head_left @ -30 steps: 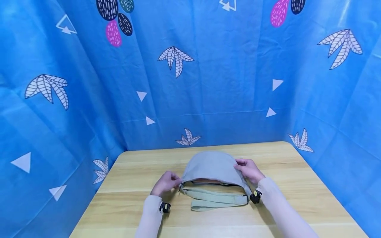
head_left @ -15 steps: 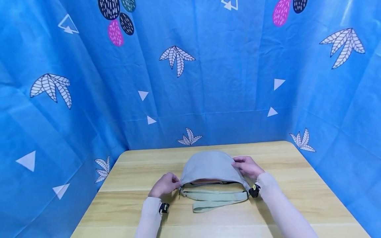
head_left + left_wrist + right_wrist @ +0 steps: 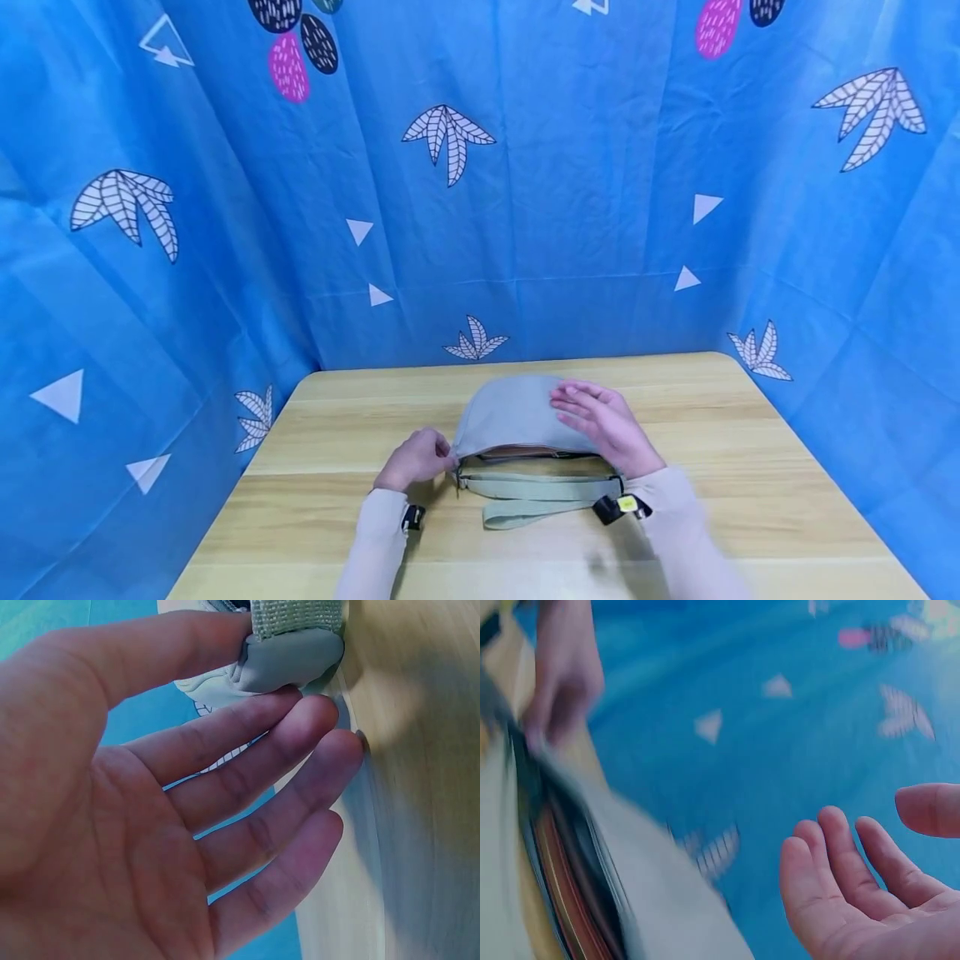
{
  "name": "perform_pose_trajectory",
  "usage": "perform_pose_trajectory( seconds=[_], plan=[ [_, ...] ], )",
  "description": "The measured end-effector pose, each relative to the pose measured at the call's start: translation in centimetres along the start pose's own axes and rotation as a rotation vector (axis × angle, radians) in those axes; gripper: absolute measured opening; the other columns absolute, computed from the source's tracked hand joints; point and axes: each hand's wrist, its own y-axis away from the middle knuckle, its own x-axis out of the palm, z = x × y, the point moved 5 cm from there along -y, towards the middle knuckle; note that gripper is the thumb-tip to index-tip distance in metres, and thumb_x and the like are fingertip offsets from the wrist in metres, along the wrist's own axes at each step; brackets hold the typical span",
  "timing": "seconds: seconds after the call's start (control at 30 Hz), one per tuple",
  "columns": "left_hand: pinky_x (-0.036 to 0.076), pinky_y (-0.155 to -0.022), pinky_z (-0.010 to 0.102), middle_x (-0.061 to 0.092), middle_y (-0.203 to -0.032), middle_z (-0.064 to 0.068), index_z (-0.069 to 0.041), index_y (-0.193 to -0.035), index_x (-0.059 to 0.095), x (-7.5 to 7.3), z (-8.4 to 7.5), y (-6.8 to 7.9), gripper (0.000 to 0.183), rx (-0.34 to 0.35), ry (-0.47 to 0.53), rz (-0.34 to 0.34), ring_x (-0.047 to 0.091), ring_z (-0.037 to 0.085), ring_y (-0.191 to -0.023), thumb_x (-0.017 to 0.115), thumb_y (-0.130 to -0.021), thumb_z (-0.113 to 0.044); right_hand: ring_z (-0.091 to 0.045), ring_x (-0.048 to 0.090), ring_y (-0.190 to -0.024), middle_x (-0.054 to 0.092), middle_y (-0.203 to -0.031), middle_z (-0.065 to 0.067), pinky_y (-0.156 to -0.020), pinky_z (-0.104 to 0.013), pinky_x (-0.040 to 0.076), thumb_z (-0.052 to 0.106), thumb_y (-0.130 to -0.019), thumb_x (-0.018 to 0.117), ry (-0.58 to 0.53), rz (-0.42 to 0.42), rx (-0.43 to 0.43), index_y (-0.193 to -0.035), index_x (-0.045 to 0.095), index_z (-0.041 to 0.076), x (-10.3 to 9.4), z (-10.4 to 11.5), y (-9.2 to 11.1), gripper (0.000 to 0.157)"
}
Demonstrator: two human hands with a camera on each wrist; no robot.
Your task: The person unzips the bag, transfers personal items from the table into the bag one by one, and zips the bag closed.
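Observation:
A grey waist bag [image 3: 502, 412] lies on the table, its unzipped opening [image 3: 517, 452] facing me. Thumb and index finger of my left hand [image 3: 415, 460] pinch the bag's left end, where a woven band [image 3: 296, 616] meets the grey fabric in the left wrist view. My right hand [image 3: 606, 427] is held over the bag's right side with loose, extended fingers and grips nothing. In the right wrist view that hand appears apart from the bag. Reddish-brown layers [image 3: 559, 874] show inside the opening; what they are I cannot tell.
The bag's pale green strap [image 3: 536, 490] lies folded in front of it on the wooden table [image 3: 330, 533]. A patterned blue curtain [image 3: 577, 233] encloses the back and both sides.
My right hand has let go of the bag's right edge and moved leftward over the bag, its fingers spread out. The left hand stays at the left end.

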Motion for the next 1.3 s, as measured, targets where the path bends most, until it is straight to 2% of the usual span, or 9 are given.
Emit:
perform_pose_trajectory(
  seconds=[0.13, 0.27, 0.37, 0.57, 0.67, 0.93, 1.13, 1.2, 1.3],
  plan=[
    [0.045, -0.058, 0.03, 0.067, -0.081, 0.003, -0.006, -0.087, 0.074, 0.0, 0.1, 0.1, 0.013, -0.011, -0.027, -0.007, 0.056, 0.016, -0.068, 0.077, -0.09, -0.018, -0.016, 0.072, -0.112, 0.077, -0.116, 0.0, -0.105, -0.036, 0.057, 0.013, -0.106, 0.056, -0.014, 0.102, 0.015, -0.123, 0.066, 0.01, 4.2, -1.1, 0.5, 0.02],
    [0.045, -0.057, 0.03, 0.066, -0.079, 0.001, -0.009, -0.084, 0.073, 0.0, 0.2, 0.0, 0.014, -0.017, -0.051, -0.015, 0.056, 0.016, -0.067, 0.079, -0.088, -0.02, -0.016, 0.072, -0.114, 0.076, -0.121, -0.005, -0.107, -0.035, 0.056, 0.012, -0.104, 0.058, -0.004, 0.162, 0.057, -0.132, 0.06, 0.0, 7.0, -3.4, 0.4, 0.031],
    [0.045, -0.056, 0.03, 0.066, -0.076, 0.0, -0.01, -0.082, 0.073, 0.2, 0.2, 0.1, 0.014, -0.015, -0.059, -0.024, 0.055, 0.015, -0.064, 0.08, -0.087, -0.021, -0.015, 0.071, -0.114, 0.074, -0.126, -0.01, -0.11, -0.036, 0.053, 0.011, -0.104, 0.058, 0.018, 0.184, 0.098, -0.138, 0.053, -0.008, 7.9, -5.7, 0.2, 0.039],
    [0.044, -0.055, 0.03, 0.066, -0.074, -0.002, -0.011, -0.081, 0.074, 0.8, 0.4, 0.4, 0.015, -0.024, -0.053, -0.029, 0.055, 0.014, -0.062, 0.08, -0.088, -0.023, -0.02, 0.068, -0.12, 0.07, -0.13, -0.012, -0.121, -0.048, 0.042, 0.01, -0.104, 0.054, 0.018, 0.218, 0.151, -0.126, 0.059, -0.006, 8.3, -9.0, 0.1, 0.027],
    [0.044, -0.054, 0.03, 0.066, -0.072, -0.001, -0.012, -0.079, 0.074, 0.8, 0.6, 0.5, 0.016, -0.036, -0.059, -0.041, 0.054, 0.015, -0.061, 0.081, -0.088, -0.023, -0.027, 0.065, -0.127, 0.066, -0.136, -0.02, -0.122, -0.047, 0.041, 0.009, -0.104, 0.053, -0.008, 0.217, 0.189, -0.127, 0.059, -0.007, 8.3, -10.5, 0.0, 0.028],
    [0.043, -0.055, 0.03, 0.062, -0.069, -0.002, -0.014, -0.074, 0.07, 0.4, 0.4, 0.0, 0.02, -0.032, -0.097, -0.072, 0.054, 0.015, -0.06, 0.081, -0.086, -0.025, -0.03, 0.061, -0.132, 0.058, -0.143, -0.027, -0.124, -0.048, 0.039, 0.01, -0.105, 0.052, -0.051, 0.175, 0.262, -0.139, 0.045, -0.016, 8.5, -13.1, -0.3, 0.045],
    [0.042, -0.055, 0.03, 0.061, -0.069, -0.003, -0.014, -0.073, 0.067, 0.5, 0.4, -0.1, 0.024, -0.06, -0.092, -0.067, 0.053, 0.015, -0.06, 0.084, -0.084, -0.027, -0.047, 0.035, -0.152, 0.032, -0.158, -0.04, -0.129, -0.053, 0.025, 0.008, -0.107, 0.042, -0.158, 0.173, 0.316, -0.149, 0.027, -0.021, 8.6, -14.1, -0.2, 0.053],
    [0.042, -0.054, 0.03, 0.059, -0.067, -0.004, -0.015, -0.073, 0.066, 0.4, 0.5, -0.1, 0.025, -0.065, -0.1, -0.068, 0.052, 0.014, -0.059, 0.084, -0.084, -0.029, -0.046, 0.039, -0.15, 0.035, -0.157, -0.039, -0.129, -0.051, 0.027, 0.008, -0.107, 0.043, -0.177, 0.17, 0.325, -0.149, 0.027, -0.02, 8.6, -14.4, -0.3, 0.053],
    [0.041, -0.052, 0.029, 0.056, -0.063, -0.005, -0.014, -0.07, 0.064, 0.6, 0.4, -0.1, 0.031, -0.051, -0.108, -0.068, 0.051, 0.012, -0.056, 0.085, -0.083, -0.033, -0.036, 0.056, -0.138, 0.049, -0.149, -0.034, -0.126, -0.048, 0.036, 0.007, -0.105, 0.048, -0.195, 0.163, 0.331, -0.146, 0.035, -0.018, 8.6, -14.9, -0.3, 0.05]
  ],
)
